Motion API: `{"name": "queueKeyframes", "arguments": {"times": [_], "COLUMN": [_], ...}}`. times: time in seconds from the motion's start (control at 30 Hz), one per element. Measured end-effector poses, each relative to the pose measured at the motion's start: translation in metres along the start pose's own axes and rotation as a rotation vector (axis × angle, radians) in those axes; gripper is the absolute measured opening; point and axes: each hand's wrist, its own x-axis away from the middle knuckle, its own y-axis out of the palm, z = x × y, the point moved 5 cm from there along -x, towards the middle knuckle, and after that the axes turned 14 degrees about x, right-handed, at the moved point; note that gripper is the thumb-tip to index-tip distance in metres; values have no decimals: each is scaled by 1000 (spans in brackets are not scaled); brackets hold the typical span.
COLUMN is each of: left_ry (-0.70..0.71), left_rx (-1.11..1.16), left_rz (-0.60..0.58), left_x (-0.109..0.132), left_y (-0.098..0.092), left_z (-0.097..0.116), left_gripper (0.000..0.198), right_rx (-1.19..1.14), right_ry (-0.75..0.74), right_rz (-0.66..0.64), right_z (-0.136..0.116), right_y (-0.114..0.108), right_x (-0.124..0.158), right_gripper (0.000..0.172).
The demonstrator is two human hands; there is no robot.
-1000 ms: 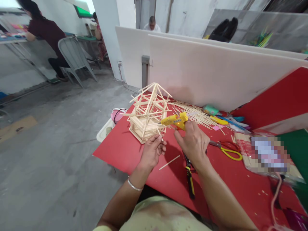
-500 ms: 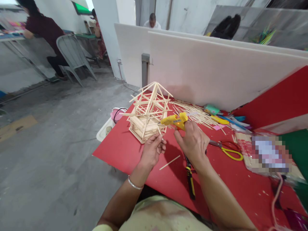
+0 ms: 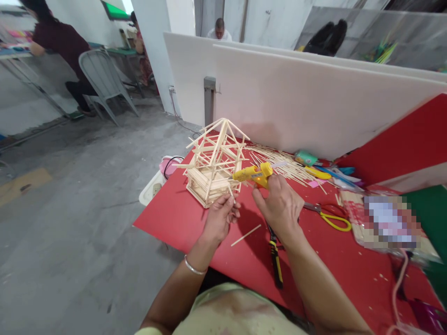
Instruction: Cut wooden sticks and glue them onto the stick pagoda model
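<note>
Between the fingertips of my left hand [image 3: 220, 214] is a short wooden stick [image 3: 230, 189], pointing up in front of a small house-shaped frame of sticks [image 3: 216, 163]. My right hand [image 3: 281, 200] grips a yellow glue gun [image 3: 253, 174] by its handle. The gun's nozzle points left, close to the tip of the held stick; whether they touch I cannot tell. A translucent glue stick shows at the gun's back end. The frame, with a pointed roof, stands on the red tabletop [image 3: 167, 218] just beyond my left hand.
One loose stick [image 3: 246, 235] and black-and-yellow pliers [image 3: 275, 260] lie near me. Behind the gun spreads a pile of sticks [image 3: 279, 163]. Scissors [image 3: 331, 218] and a plastic-wrapped pack [image 3: 359, 223] lie at the right. White boards [image 3: 296, 102] stand along the back edge. People sit farther off.
The whole view has shifted very slightly. Both hands, the held stick and the glue gun keep almost the same positions relative to the stick frame.
</note>
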Motion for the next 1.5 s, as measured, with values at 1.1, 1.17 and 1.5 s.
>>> {"name": "queueKeyframes", "arguments": {"times": [1.1,1.17,1.5], "left_ry": [-52,-35,6], "left_rx": [-32,-46,4], "left_rz": [-2,-8,1], "left_x": [13,12,6], "left_y": [-11,-11,-12], "left_z": [-9,-8,-8], "left_gripper": [39,38,34], "right_rx": [57,58,49], "right_ry": [-30,-30,-39], "right_rz": [49,62,76], "right_z": [-4,-4,-5], "right_y": [-2,-2,-4], "right_x": [-1,-1,-1], "right_gripper": [25,25,25]}}
